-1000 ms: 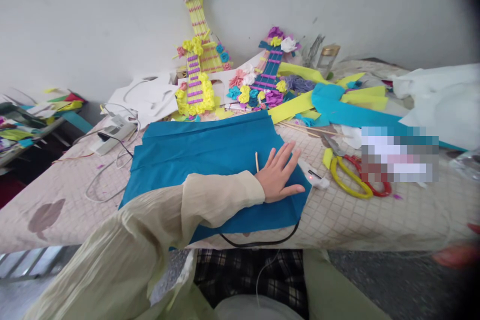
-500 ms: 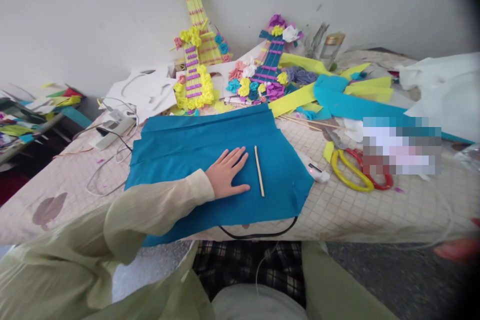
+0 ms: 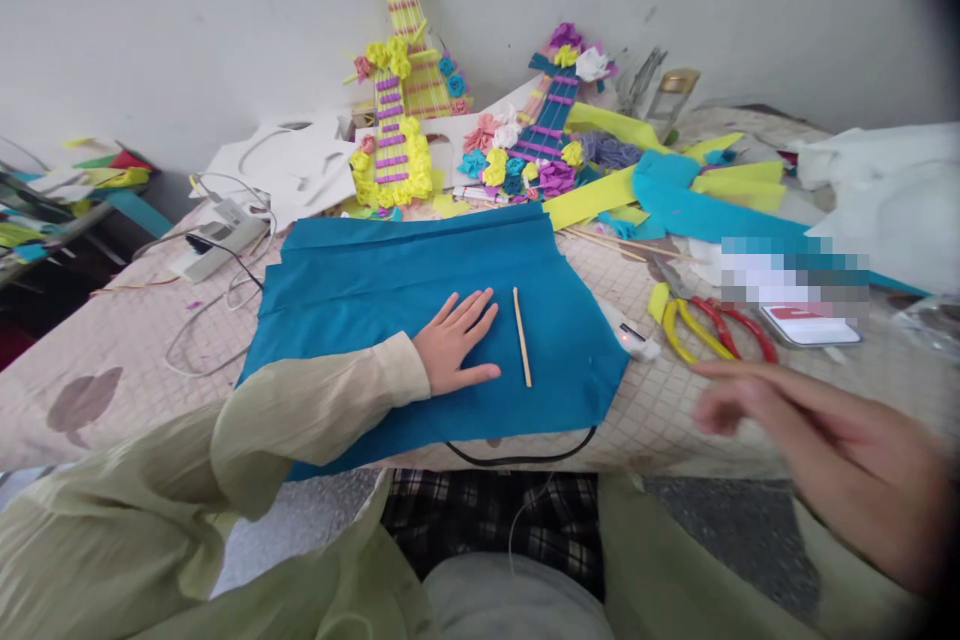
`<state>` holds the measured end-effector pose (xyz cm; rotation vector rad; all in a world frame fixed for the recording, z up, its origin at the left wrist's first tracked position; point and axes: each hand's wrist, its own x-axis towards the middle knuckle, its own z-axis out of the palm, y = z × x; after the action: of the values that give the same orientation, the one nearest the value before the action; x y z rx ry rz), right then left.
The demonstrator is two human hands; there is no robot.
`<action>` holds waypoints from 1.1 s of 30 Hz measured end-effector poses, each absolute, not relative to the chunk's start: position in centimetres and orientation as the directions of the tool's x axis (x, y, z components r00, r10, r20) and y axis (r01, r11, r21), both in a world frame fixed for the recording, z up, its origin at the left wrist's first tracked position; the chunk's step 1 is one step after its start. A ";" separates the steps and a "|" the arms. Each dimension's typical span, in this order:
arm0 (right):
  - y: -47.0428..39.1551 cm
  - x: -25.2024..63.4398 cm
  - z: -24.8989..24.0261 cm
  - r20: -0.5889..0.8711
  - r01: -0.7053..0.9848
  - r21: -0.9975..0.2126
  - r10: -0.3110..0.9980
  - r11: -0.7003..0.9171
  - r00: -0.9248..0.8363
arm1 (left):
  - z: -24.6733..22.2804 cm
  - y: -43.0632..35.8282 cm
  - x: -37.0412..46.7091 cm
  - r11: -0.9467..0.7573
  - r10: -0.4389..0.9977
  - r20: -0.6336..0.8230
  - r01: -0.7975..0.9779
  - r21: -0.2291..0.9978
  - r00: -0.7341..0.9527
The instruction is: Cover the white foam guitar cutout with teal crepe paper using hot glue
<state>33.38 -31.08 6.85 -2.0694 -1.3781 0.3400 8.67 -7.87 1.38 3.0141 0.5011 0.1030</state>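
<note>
My left hand (image 3: 457, 345) lies flat on a large blue sheet (image 3: 345, 270), fingers spread, with nothing in it. Just right of its fingertips, a short thin wooden stick (image 3: 523, 340) rests on the sheet. My right hand (image 3: 832, 450) is over the table's right front, blurred by motion. Its index finger stretches leftward while other fingers curl, and nothing shows in it. Beyond that finger lies a pair of scissors (image 3: 709, 332) with yellow and red handles. The finger overlaps the near edge of the handles; whether it touches them I cannot tell.
Paper guitars decorated with flowers, one yellow (image 3: 390, 145) and one blue (image 3: 551, 120), lean at the back. A phone (image 3: 814, 330) lies right of the scissors. A power strip (image 3: 225, 245) with cables sits left. A black cable (image 3: 517, 461) loops from under the sheet's front edge.
My right hand has come in from the right edge, reaching leftward near the scissors. My left hand stays flat on the sheet. The view has shifted slightly.
</note>
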 end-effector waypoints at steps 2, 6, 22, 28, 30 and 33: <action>-27.0 30.9 8.6 0.030 0.751 -0.632 0.963 -0.190 0.268 | 1.8 -8.0 8.1 -0.945 0.320 0.051 0.314 0.092 0.946; -19.6 26.9 9.8 -0.208 0.974 -0.223 0.978 -0.032 -0.015 | 1.8 -8.9 6.9 -0.936 0.343 0.016 0.340 0.094 0.939; -14.9 26.3 7.5 -0.316 0.993 -0.113 0.949 -0.036 -0.002 | 0.6 -8.3 5.9 -0.882 0.391 0.113 0.336 0.331 0.914; -17.2 25.7 7.3 -0.139 0.975 -0.058 0.965 0.216 -0.223 | 2.7 -7.7 4.6 -0.867 0.450 0.341 0.312 0.389 0.825; -17.8 25.3 6.3 -0.068 0.926 -0.038 0.923 0.376 -0.378 | 3.0 -8.3 4.2 -0.899 0.405 0.324 0.307 0.312 0.855; -18.4 25.0 4.9 0.036 0.856 0.013 0.856 0.516 -0.516 | 2.4 -10.1 3.8 -0.939 0.328 0.199 0.296 0.177 0.923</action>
<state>25.02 -18.41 4.91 -1.5328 -2.7139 -0.0454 3.75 -10.09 2.42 2.9396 0.4796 0.3406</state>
